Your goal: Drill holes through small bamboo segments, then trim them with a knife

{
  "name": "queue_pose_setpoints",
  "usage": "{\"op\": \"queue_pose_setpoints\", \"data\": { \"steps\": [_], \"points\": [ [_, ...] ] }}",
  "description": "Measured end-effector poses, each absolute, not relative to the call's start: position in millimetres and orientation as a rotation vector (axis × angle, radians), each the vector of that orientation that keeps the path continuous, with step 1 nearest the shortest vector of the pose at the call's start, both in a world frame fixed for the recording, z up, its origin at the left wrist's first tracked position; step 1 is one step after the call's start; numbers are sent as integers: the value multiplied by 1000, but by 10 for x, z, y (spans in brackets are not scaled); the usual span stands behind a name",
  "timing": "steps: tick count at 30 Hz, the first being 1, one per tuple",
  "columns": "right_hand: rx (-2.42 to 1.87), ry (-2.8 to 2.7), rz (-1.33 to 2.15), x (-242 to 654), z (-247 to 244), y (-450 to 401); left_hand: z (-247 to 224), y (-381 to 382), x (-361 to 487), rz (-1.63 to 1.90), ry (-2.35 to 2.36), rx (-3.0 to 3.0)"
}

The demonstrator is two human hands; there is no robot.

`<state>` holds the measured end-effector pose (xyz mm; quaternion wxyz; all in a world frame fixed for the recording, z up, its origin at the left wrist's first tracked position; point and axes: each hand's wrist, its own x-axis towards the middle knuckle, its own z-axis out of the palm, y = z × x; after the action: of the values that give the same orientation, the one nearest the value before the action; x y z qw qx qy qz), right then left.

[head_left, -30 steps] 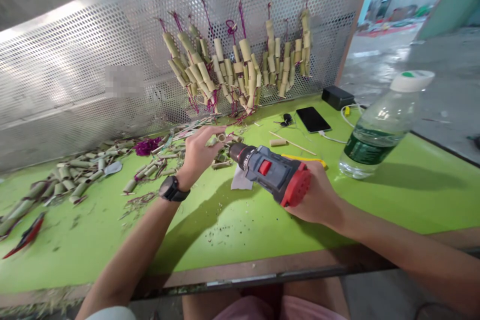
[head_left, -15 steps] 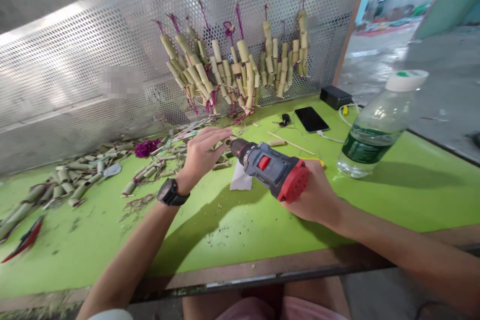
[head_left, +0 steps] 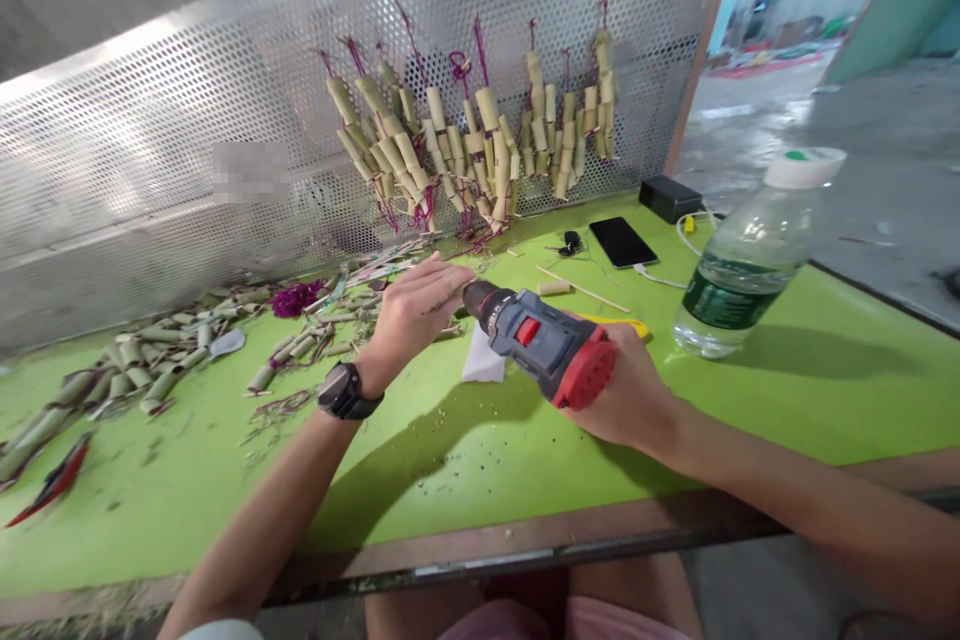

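Note:
My right hand [head_left: 626, 390] is wrapped round a grey and red power drill [head_left: 541, 335], whose black chuck points left toward my left hand [head_left: 420, 308]. The fingers of my left hand are pressed together right at the chuck; what they hold is hidden behind them. A black watch [head_left: 349, 392] is on my left wrist. Beneath the drill's front lies a white paper [head_left: 484, 357] on the green table [head_left: 525, 480]. A short bamboo piece [head_left: 554, 288] and a thin stick lie just beyond the drill.
Bamboo pieces [head_left: 161, 385], purple string [head_left: 295, 298] and red pliers [head_left: 52, 482] lie on the left. Bamboo strings [head_left: 491, 150] hang on the perforated metal panel [head_left: 285, 60]. Keys, a phone [head_left: 622, 241], a black box [head_left: 670, 198] and a water bottle [head_left: 739, 270] stand or lie to the right.
My left hand has shifted slightly right and closer over the chuck. The bamboo piece end seen before at the drill's tip is now covered. The drill has hardly moved.

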<state>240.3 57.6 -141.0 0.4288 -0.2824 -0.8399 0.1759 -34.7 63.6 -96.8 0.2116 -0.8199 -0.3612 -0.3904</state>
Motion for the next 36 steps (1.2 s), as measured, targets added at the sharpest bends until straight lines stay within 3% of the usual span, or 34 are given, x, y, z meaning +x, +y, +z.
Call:
{"op": "queue_pose_setpoints", "data": {
  "steps": [10,16,36],
  "points": [
    [-607,-2233,197,2451,-1398,705,-1000,717,-567,-1063,-1168,-2274],
    [-630,-2149,291,2466,-1380,685,-996,798,-825,-1401,-1419,-2135],
    [-572,-2113,345,2459,-1358,660,-1008,739,-528,-1474,-1386,-2262]
  ]
}}
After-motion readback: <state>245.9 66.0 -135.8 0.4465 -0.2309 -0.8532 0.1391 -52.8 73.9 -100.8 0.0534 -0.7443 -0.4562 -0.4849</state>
